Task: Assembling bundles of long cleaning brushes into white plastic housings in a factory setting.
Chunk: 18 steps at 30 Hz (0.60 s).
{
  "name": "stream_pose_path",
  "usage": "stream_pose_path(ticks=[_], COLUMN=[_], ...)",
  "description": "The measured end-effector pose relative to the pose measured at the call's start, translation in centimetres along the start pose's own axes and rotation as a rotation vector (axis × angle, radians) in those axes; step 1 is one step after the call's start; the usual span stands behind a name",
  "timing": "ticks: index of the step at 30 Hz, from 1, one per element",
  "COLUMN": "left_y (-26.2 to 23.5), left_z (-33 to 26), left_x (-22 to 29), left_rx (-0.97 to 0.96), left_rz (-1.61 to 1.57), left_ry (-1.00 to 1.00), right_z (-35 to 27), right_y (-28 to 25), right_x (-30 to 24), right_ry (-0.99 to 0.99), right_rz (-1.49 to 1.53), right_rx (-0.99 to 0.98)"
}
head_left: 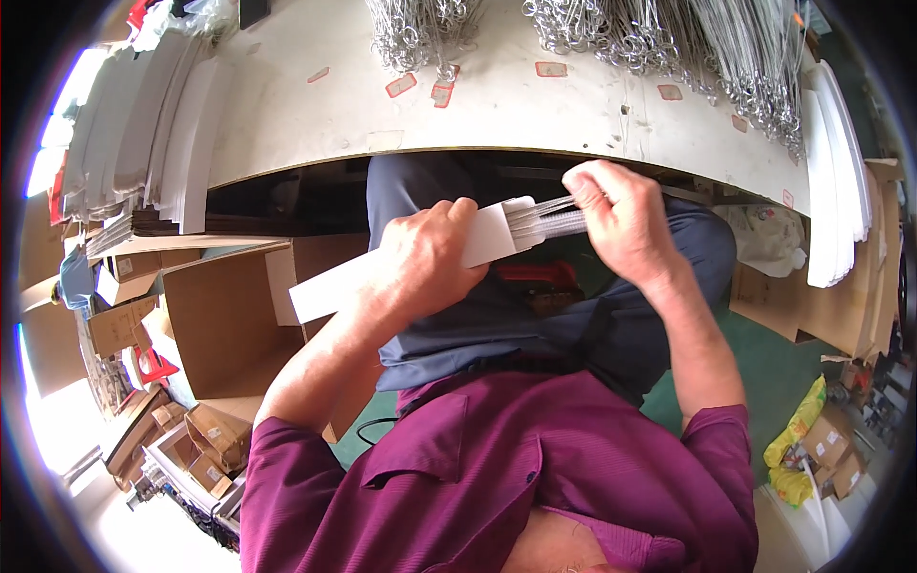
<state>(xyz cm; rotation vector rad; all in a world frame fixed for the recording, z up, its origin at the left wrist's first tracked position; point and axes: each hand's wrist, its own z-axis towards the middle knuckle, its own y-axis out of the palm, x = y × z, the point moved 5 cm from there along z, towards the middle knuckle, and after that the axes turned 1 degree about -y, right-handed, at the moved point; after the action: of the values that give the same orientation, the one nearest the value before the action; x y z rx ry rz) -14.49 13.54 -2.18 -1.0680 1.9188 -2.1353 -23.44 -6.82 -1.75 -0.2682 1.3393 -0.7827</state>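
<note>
My left hand (432,253) is wrapped round a long, narrow white cardboard box (334,286), which slants up to the right above my lap. Its right end is open, with a flap (519,204) standing out. From that end sticks a bundle of thin metal rods (525,227), partly inside the box. My right hand (621,215) is closed on the rods' outer ends, a short way from the opening. A ribbed, spring-like length (564,222) shows beside the rods. How far they reach into the box is hidden.
Ahead is a white table (287,115) with bundles of ring-ended metal rods (611,38) at its far side. Flat white boxes are stacked at the left (143,124) and the right (836,181). An open brown carton (229,315) stands left of my legs.
</note>
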Motion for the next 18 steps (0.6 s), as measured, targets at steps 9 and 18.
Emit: stream_pose_path(ticks=[9,18], left_y=[1.0,1.6], left_z=[0.3,0.0], left_x=[0.6,1.0], left_rx=[0.047,0.048], left_rz=[0.078,0.072], left_ry=[-0.069,-0.066], right_z=[-2.1,-2.1], right_y=[3.2,4.7], right_x=[1.2,0.0], right_ry=[0.283,0.321], right_rz=[0.582,0.846], right_rx=[0.127,0.157])
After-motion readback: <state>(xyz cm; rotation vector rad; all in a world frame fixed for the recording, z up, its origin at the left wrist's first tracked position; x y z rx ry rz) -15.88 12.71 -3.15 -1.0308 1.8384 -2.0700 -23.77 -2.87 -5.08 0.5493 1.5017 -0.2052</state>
